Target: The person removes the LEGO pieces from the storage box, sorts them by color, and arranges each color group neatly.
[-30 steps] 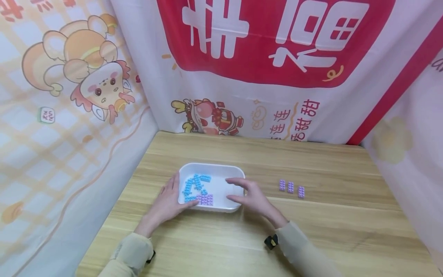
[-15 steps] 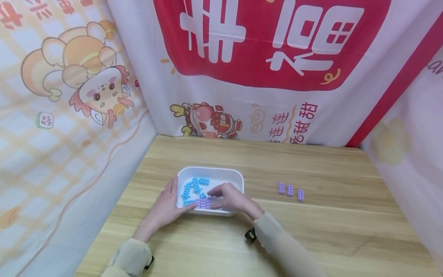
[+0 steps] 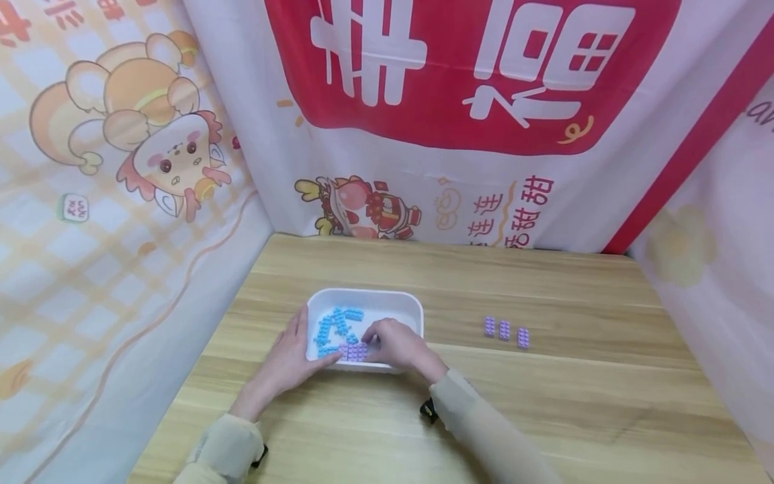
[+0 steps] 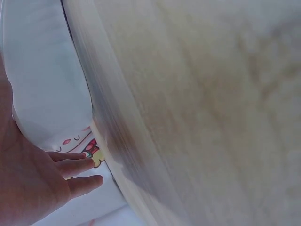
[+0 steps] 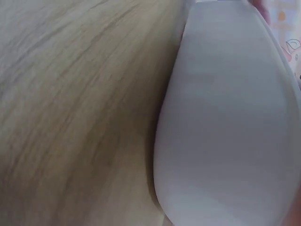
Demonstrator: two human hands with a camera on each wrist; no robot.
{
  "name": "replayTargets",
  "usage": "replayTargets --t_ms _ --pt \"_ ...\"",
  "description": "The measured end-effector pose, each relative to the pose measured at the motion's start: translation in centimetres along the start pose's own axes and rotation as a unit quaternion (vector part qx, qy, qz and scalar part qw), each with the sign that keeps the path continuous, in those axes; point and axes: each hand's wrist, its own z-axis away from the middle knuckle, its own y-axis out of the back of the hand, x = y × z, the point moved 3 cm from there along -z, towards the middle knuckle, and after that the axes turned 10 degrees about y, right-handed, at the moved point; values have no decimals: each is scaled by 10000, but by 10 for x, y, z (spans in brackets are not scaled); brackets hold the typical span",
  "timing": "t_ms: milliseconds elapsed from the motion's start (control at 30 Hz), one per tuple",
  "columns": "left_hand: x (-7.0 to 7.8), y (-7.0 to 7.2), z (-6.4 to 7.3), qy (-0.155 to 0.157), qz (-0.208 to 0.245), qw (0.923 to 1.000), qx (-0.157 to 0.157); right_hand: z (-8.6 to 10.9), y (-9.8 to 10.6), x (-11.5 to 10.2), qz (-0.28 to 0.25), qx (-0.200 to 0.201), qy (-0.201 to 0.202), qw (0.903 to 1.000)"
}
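A white tray (image 3: 393,304) on the wooden table contains blue toy bricks (image 3: 324,329) and a short row of purple toy bricks (image 3: 353,352) along its front side. My left hand (image 3: 284,359) rests along the tray's left side, its thumb reaching over the front rim beside the bricks. In the left wrist view, that hand's fingers (image 4: 77,185) are straight. Inside the tray my right hand (image 3: 396,344) has curled fingers, and thumb and forefinger pinch the right end of the purple row. The right wrist view shows the tray's outer wall (image 5: 225,122) but not the fingertips.
Three purple bricks (image 3: 504,329) lie spaced apart on the table (image 3: 580,396), right of the tray. Printed cloth hangings (image 3: 363,148) enclose the table's back, left and right.
My right hand has moved left from the tray's right rim to the purple bricks, its spread thumb and fingers drawing together. My left hand stays at the tray's left side.
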Motion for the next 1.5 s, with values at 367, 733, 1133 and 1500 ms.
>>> replayTargets --t_ms 367,733,1133,1500 --pt "-4 -1 -4 17 152 9999 18 -4 1 3 132 89 -223 9996" --pt "0 -7 -5 107 139 9998 -71 6 3 5 -415 319 -179 9985" --pt "-2 -6 -1 247 156 9995 -119 7 3 2 -484 537 98 9973" --pt "0 -6 -1 301 98 9994 -153 11 13 7 -1249 1296 526 9823"
